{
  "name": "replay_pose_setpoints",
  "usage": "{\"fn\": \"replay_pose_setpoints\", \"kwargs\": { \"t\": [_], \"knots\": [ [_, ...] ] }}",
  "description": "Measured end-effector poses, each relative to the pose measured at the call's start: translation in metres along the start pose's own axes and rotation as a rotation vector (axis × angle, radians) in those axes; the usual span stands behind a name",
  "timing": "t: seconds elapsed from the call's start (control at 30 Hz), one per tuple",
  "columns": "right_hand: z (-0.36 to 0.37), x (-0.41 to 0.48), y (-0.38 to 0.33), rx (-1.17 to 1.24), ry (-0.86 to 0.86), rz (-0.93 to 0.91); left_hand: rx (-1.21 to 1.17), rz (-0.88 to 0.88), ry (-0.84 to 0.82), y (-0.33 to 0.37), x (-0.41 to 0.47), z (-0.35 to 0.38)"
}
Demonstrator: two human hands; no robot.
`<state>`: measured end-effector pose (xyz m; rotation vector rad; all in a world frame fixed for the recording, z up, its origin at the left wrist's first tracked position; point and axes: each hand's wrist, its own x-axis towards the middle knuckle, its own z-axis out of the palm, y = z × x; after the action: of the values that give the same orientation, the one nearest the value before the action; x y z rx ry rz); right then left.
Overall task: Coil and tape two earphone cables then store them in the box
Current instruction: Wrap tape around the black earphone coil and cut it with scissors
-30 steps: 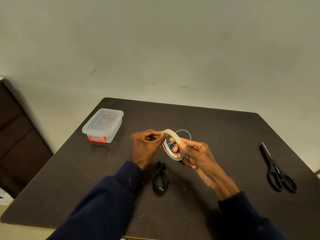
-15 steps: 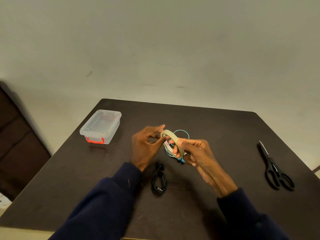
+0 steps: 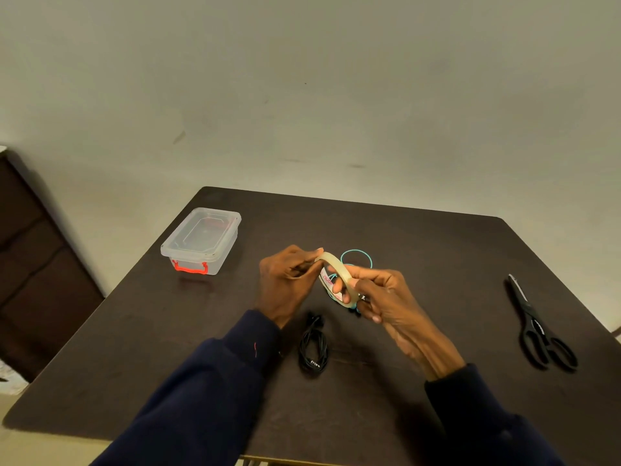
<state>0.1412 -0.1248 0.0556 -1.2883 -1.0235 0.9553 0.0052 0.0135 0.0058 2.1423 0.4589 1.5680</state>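
Left hand (image 3: 289,280) has closed again on the tape (image 3: 337,277) rim, picking for its end; right hand (image 3: 383,297) grips the roll; cables untaped.

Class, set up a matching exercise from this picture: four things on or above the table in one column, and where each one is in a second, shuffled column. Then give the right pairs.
Things
1. tape roll
2. black earphone cable
3. scissors
4. plastic box

Places
A. far left part of the table, lid on
B. held between both hands above the table
C. right side of the table, lying flat
D. coiled on the table, near the person, between the forearms

Pairs: 1-B, 2-D, 3-C, 4-A
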Motion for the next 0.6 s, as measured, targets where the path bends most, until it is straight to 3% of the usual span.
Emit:
{"fn": "replay_pose_setpoints", "kwargs": {
  "t": [0.6],
  "knots": [
    [0.0036,-0.0016,0.0050,0.005,0.127,0.038,0.031,-0.006,0.013,0.0024,-0.0023,0.0015]
  ]
}}
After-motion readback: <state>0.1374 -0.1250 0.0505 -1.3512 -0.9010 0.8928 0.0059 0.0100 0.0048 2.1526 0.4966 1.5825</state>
